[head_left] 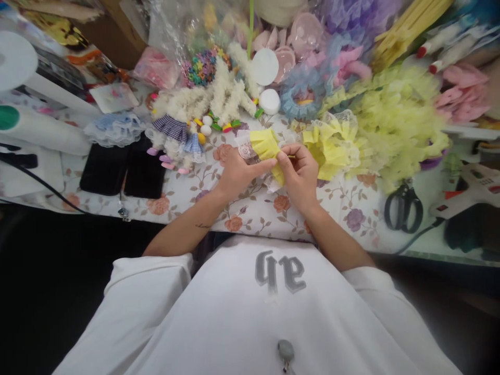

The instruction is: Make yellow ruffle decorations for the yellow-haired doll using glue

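Note:
A gathered strip of yellow ruffled fabric with white lace [264, 143] is stretched between my two hands over the table. My left hand [244, 169] is closed on it from the left, with the thumb pressed along its lower edge. The fingertips of my right hand [300, 172] pinch the same strip at its right side. Beyond my right hand lies more yellow ruffle with lace [336, 143], close to the knuckles. Whether the two ruffles are joined behind the fingers is hidden.
Two black phones [144, 169] lie to the left, near small dolls in checked skirts [172, 127]. Black-handled scissors [403, 208] and a glue gun [469, 190] rest at the right. Pale yellow tulle [402, 120] is heaped behind them. White round lids [265, 66] stand at the back.

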`<action>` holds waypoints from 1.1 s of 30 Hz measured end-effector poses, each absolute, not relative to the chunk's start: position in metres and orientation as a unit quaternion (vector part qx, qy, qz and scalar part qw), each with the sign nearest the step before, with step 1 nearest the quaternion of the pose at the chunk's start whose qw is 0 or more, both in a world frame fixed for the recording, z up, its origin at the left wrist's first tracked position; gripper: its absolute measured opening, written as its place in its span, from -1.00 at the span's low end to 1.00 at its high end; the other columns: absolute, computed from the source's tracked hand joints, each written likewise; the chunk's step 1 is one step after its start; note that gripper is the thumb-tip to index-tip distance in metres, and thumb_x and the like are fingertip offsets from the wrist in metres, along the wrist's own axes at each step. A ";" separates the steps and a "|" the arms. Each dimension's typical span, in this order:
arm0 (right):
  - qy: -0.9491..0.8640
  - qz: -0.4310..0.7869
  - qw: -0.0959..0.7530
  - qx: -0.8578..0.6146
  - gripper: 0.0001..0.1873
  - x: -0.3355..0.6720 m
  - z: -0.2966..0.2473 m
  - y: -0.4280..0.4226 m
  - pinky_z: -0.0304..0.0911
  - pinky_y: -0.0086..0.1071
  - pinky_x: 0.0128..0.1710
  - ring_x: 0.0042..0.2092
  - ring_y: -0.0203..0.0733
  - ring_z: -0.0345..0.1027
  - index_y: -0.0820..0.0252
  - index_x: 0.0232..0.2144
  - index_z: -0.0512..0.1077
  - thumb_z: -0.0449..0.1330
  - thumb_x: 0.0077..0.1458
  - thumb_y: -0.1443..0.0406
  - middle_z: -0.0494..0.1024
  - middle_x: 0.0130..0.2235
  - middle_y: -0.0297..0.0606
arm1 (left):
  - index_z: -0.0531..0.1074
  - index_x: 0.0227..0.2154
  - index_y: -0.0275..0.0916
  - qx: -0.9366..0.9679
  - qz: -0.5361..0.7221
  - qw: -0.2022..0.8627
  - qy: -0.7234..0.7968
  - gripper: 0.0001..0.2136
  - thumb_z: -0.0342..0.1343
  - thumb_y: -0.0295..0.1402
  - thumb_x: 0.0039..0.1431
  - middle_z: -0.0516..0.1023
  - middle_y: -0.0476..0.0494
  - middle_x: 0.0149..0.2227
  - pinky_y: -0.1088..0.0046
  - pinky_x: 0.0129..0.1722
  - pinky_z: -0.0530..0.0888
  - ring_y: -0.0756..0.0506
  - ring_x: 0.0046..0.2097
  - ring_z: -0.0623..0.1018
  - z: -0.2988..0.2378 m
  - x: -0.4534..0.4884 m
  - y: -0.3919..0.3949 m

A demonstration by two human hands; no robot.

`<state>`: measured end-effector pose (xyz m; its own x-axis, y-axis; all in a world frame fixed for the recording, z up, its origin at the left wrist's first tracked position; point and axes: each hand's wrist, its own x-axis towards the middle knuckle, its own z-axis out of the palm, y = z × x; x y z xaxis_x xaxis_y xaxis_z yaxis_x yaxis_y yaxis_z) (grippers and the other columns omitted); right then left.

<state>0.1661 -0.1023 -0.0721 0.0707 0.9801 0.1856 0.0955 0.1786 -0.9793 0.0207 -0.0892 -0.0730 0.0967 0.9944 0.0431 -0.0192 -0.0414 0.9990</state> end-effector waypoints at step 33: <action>-0.401 0.526 0.596 -0.455 -0.70 0.153 -0.079 -0.105 0.31 -0.45 -0.24 -0.32 -0.36 0.32 0.14 -0.41 0.40 0.35 0.08 0.08 0.42 -0.39 -0.42 | 0.59 -0.33 -0.20 0.638 0.539 0.222 0.503 -0.82 0.36 -0.26 0.01 0.69 -0.12 -0.30 0.29 -0.12 0.60 -0.16 -0.25 0.67 -0.094 0.024 -0.093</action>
